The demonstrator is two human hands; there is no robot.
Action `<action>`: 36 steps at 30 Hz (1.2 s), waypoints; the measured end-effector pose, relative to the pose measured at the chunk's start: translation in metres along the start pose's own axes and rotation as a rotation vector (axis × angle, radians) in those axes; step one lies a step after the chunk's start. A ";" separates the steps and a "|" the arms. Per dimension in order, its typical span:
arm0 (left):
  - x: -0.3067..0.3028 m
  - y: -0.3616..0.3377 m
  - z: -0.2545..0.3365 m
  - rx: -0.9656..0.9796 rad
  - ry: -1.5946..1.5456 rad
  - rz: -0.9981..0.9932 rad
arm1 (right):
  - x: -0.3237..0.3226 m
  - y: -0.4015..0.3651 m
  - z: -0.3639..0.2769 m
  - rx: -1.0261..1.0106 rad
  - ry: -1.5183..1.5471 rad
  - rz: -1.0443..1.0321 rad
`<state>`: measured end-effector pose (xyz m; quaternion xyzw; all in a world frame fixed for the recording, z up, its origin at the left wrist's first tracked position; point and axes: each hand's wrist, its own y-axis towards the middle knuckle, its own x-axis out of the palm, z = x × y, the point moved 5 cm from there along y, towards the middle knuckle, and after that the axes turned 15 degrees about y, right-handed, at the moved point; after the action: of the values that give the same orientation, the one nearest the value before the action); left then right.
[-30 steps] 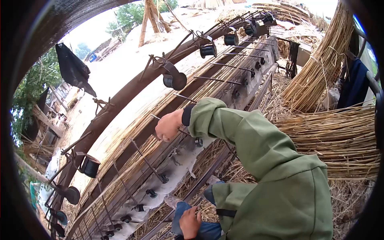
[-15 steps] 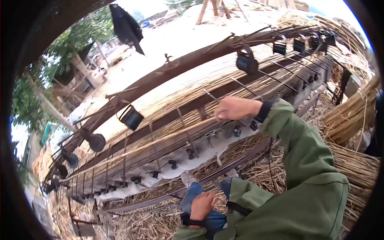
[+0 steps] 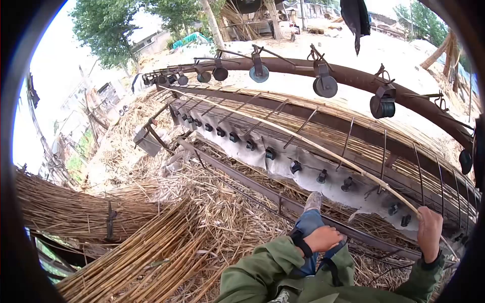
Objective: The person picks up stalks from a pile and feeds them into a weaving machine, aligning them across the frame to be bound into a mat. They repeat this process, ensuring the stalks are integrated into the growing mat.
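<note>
My right hand [image 3: 429, 233] is closed around a long, pale reed stalk [image 3: 323, 146], near its right-hand part. The stalk runs far to the left across the metal pins of a long reed-weaving frame [image 3: 283, 199]. My left hand [image 3: 324, 239] lies on my knee [image 3: 310, 222] with nothing visible in it, its fingers loosely laid over the blue trouser leg. Along the frame's white cloth strip [image 3: 257, 160] sit several dark spools [image 3: 296, 167]. Woven reeds [image 3: 237, 96] stretch out behind the pins.
A curved rusty beam [image 3: 348, 76] arches above the frame, with several hanging spools [image 3: 325, 86]. Bundled reeds [image 3: 126, 257] lie at lower left beside a tied bundle [image 3: 65, 207]. Loose straw [image 3: 202, 222] covers the ground. A metal rail [image 3: 242, 182] runs before my feet.
My view has swung to the left along the frame. My right hand is now lower and at the right edge, gripping the reed stalk. My left hand stays on my leg.
</note>
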<state>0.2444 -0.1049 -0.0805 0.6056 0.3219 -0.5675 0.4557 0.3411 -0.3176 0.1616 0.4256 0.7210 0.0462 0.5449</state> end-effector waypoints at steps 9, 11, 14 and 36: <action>0.007 -0.002 -0.001 0.001 0.015 -0.039 | 0.010 0.005 -0.053 -0.157 -0.222 0.096; 0.008 -0.004 -0.002 -0.014 0.018 -0.019 | 0.007 0.018 -0.042 -0.190 -0.277 0.153; 0.009 -0.006 -0.002 0.004 -0.029 0.009 | 0.006 0.031 -0.010 -0.149 -0.255 0.215; -0.006 0.017 0.015 0.038 0.125 -0.076 | 0.071 0.096 0.221 0.253 -0.216 0.022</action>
<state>0.2525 -0.1246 -0.0707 0.6357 0.3616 -0.5514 0.4013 0.5744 -0.2972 0.0708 0.5011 0.6535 -0.0852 0.5609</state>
